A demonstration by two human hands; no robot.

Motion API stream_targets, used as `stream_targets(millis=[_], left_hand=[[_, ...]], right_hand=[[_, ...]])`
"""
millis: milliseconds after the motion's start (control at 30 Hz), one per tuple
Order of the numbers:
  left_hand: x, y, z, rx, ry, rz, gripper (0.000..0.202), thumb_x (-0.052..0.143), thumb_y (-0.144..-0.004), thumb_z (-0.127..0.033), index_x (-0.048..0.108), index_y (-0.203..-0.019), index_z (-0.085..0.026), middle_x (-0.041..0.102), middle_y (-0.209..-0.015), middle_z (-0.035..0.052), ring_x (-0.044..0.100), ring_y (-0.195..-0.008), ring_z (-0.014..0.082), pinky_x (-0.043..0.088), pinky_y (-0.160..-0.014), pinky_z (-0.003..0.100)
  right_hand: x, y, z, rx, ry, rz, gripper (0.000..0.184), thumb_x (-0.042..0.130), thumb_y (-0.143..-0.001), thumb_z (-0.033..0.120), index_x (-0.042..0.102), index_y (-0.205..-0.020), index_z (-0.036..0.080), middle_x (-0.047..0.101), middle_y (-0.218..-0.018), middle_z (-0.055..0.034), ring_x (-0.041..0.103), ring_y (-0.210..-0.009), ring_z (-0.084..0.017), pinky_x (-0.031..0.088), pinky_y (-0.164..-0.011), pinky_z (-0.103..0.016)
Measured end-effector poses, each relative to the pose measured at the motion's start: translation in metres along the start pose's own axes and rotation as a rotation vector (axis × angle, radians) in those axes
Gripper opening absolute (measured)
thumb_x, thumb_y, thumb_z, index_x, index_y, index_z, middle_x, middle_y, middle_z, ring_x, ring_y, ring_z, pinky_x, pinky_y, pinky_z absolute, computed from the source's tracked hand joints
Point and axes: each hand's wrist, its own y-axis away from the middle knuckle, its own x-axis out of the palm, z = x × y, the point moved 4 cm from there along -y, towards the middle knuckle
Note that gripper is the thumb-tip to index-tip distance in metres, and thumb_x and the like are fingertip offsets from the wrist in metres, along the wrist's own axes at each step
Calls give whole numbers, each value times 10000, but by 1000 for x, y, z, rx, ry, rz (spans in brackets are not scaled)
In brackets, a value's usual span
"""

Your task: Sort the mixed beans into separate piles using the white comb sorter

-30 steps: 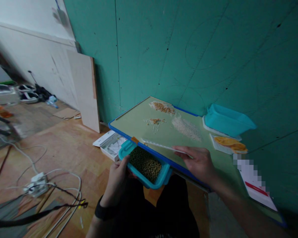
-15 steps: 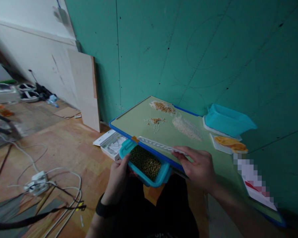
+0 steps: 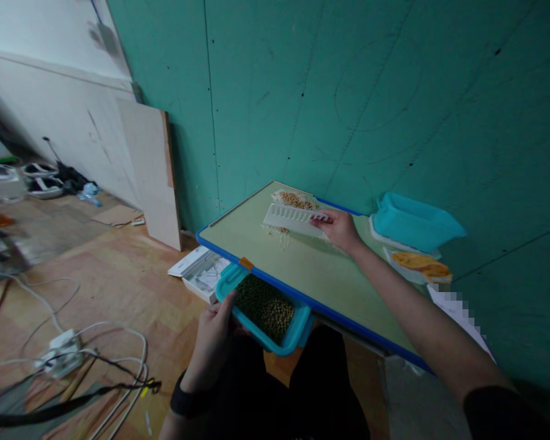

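My left hand [image 3: 216, 321] grips the near left rim of a blue plastic container [image 3: 289, 347], thumb over the edge. The container is tilted just below the table's front edge. Dark green beans [image 3: 255, 294] and pale yellow soybeans [image 3: 277, 316] lie inside it. My right hand [image 3: 341, 229] is closed on the right end of a white plastic piece with a row of slots [image 3: 293, 220], much like an ice-cube tray. It is held over the table, in front of a pile of soybeans [image 3: 296, 200] mixed with white grains. A smaller scatter of soybeans and grains [image 3: 282, 232] shows below it.
The pale green table [image 3: 316, 269] has a blue edge and stands against a green wall. An upright blue bin [image 3: 417, 223] and an orange-yellow item on a white base [image 3: 419, 264] sit at its right. On the floor are an opened white box [image 3: 201, 272] and a power strip with cables [image 3: 62, 354].
My right hand has carried the white slotted piece from the table's front edge toward the back piles, turning its slotted face to me. My left hand still holds the container, nearly unmoved.
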Motion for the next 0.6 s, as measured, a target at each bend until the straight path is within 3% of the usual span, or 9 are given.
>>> stream_targets(millis=[233,600], left_hand=[[5,12,-10,-20,43,49,508,778,-729,-610,664,-496,-173,661,-460,54,609,-389,168,540,-442,278],[7,17,-16,-15,37,32,505,785,-733,-588,656,-470,-177,655,-450,52,584,-368,157,515,-417,271]], right_hand=[[3,5,7,25,-55,24,304,802,-714,441,802,-853,170,758,-755,-27,673,-695,-200,539,-674,-314],[9,10,14,56,-170,57,385,826,-658,525,792,-824,179,757,-773,-48,683,-716,-219,558,-675,-342]])
